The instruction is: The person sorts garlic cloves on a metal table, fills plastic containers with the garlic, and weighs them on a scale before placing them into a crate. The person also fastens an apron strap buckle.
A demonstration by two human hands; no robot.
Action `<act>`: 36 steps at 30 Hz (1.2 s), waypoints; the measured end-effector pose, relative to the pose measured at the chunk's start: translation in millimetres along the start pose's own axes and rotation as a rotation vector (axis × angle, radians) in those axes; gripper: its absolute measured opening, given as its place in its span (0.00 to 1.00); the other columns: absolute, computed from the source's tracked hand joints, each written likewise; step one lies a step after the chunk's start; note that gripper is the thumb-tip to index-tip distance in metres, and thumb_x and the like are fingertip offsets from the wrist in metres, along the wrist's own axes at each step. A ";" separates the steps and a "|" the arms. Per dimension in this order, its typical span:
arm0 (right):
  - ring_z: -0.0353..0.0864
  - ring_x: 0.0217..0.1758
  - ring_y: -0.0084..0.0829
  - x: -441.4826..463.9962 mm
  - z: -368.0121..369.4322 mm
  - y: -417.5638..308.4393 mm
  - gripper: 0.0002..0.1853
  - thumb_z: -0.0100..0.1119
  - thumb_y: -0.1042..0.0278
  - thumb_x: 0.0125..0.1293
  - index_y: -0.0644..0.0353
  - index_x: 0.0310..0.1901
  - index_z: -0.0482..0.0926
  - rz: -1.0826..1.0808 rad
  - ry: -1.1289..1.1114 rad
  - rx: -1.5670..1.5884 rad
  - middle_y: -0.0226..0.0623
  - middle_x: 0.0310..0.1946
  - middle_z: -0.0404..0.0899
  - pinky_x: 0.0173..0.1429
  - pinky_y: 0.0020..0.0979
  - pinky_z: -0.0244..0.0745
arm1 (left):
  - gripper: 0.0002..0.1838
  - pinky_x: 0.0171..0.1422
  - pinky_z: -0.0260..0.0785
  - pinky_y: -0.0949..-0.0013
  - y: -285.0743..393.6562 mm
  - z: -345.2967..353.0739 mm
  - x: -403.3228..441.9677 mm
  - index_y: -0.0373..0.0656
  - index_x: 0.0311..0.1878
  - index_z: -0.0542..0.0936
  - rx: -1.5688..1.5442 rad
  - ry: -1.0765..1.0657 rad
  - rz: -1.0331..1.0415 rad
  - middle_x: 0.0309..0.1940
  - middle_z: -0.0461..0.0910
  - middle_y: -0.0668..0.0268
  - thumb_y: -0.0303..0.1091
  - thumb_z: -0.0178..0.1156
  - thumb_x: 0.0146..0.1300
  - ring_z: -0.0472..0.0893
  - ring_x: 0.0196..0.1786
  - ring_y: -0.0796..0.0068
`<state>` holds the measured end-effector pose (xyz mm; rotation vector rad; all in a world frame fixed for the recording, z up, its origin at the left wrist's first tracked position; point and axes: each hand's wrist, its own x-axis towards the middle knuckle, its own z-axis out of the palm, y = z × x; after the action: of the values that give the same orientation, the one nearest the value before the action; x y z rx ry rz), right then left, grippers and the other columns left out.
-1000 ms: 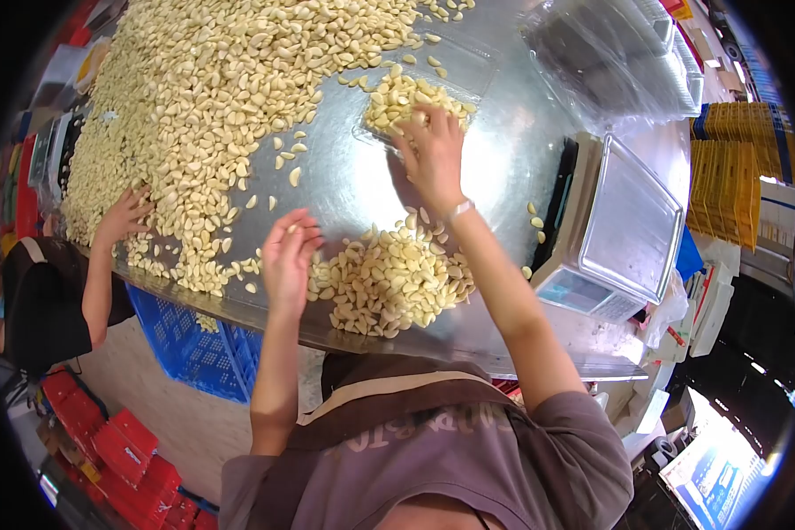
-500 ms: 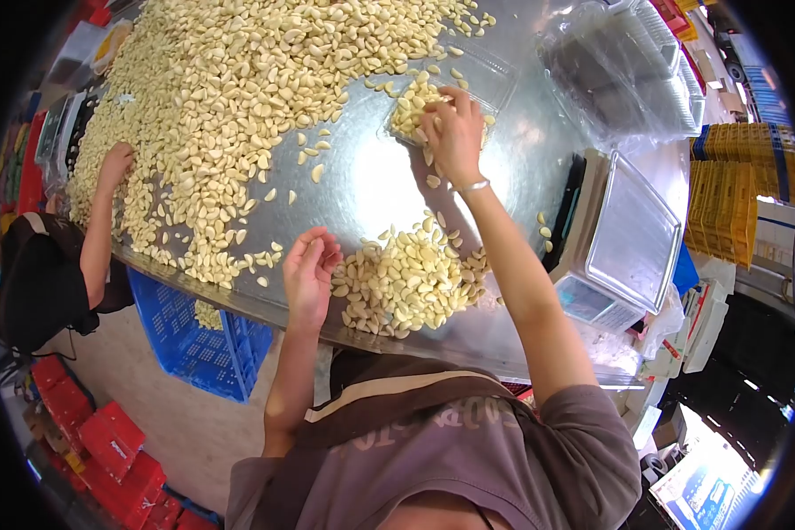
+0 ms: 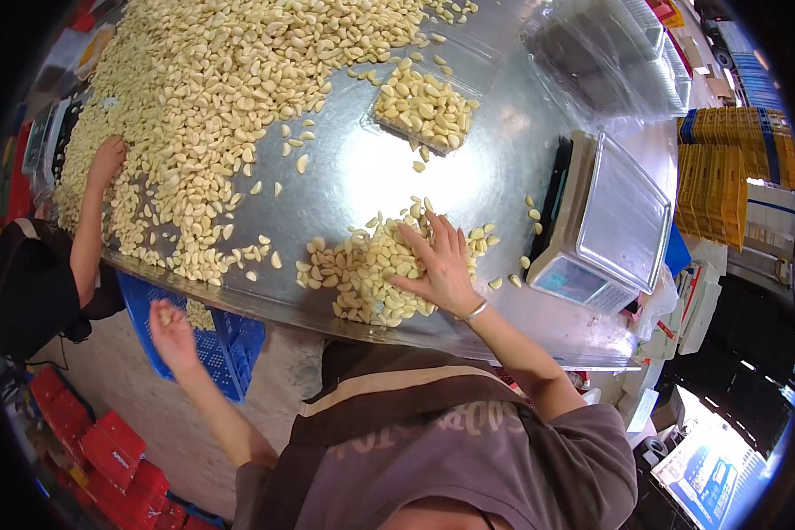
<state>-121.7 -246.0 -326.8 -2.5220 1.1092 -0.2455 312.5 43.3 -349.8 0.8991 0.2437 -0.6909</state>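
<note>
My right hand lies with spread fingers on a small pile of peeled garlic cloves near the table's front edge. Off that edge, above a blue crate, is my left hand; its fingers are curled, and a pale garlic clove appears to sit at the fingertips. A clear plastic box full of cloves stands beyond the small pile, its lid folded back. A much larger heap of garlic cloves covers the left and far part of the metal table.
To the right stands a weighing scale with a metal pan. Stacked clear boxes in plastic wrap are behind it. Another person's hand touches the big heap at left. Yellow crates and red boxes stand around.
My right hand has left the filled box and come down onto the small pile, which is more spread out. My left hand has moved left, off the table and over the blue crate.
</note>
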 end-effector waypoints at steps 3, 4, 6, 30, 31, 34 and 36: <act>0.61 0.62 0.50 -19.4 14.8 9.5 0.44 0.65 0.34 0.45 0.38 0.65 0.66 -0.100 -0.096 0.038 0.49 0.64 0.58 0.60 0.61 0.56 | 0.15 0.48 0.70 0.68 22.1 -21.3 -1.5 0.37 0.56 0.73 0.622 0.550 0.342 0.50 0.75 0.59 0.29 0.52 0.68 0.75 0.47 0.70; 0.65 0.59 0.47 -17.6 11.2 3.7 0.41 0.68 0.39 0.45 0.39 0.63 0.68 -0.105 -0.095 -0.058 0.48 0.61 0.61 0.58 0.52 0.65 | 0.16 0.52 0.70 0.66 21.6 -11.1 -7.5 0.37 0.57 0.73 0.871 0.782 0.446 0.52 0.75 0.59 0.29 0.53 0.67 0.74 0.51 0.68; 0.66 0.57 0.45 -13.3 25.0 7.8 0.39 0.70 0.44 0.44 0.40 0.61 0.69 -0.077 -0.122 0.051 0.47 0.59 0.63 0.53 0.46 0.70 | 0.17 0.57 0.66 0.67 13.7 -6.5 -4.3 0.37 0.58 0.73 1.005 0.556 0.560 0.54 0.75 0.60 0.30 0.54 0.67 0.73 0.55 0.68; 0.74 0.50 0.39 195.9 -24.8 78.1 0.22 0.71 0.63 0.42 0.52 0.43 0.79 -0.104 0.225 0.346 0.39 0.46 0.72 0.52 0.40 0.71 | 0.30 0.28 0.76 0.76 -327.3 317.2 37.4 0.33 0.66 0.64 0.920 -0.600 -0.188 0.25 0.70 0.68 0.17 0.53 0.57 0.80 0.27 0.76; 0.72 0.52 0.41 199.0 -24.9 76.2 0.24 0.71 0.59 0.41 0.51 0.44 0.80 -0.151 0.185 0.234 0.39 0.48 0.72 0.55 0.44 0.68 | 0.30 0.29 0.77 0.76 -321.9 313.9 32.5 0.33 0.66 0.65 0.914 -0.601 -0.187 0.26 0.70 0.68 0.17 0.53 0.58 0.80 0.26 0.76; 0.65 0.62 0.49 198.0 -21.7 72.3 0.30 0.72 0.43 0.40 0.45 0.47 0.81 -0.257 0.045 0.105 0.40 0.58 0.69 0.64 0.61 0.55 | 0.29 0.33 0.77 0.75 -300.5 299.8 16.8 0.33 0.66 0.65 0.927 -0.573 -0.234 0.26 0.71 0.70 0.18 0.54 0.59 0.78 0.27 0.80; 0.65 0.63 0.47 195.6 -27.2 76.5 0.27 0.71 0.48 0.45 0.45 0.49 0.81 -0.287 0.158 0.168 0.40 0.61 0.67 0.66 0.53 0.56 | 0.29 0.33 0.76 0.75 -291.5 286.0 13.5 0.33 0.66 0.65 0.896 -0.562 -0.250 0.26 0.71 0.70 0.18 0.54 0.60 0.78 0.27 0.80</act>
<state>-49.6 -445.1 -330.9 -2.5363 0.7398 -0.5976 110.9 -311.7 -366.2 1.4799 -0.5114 -1.2943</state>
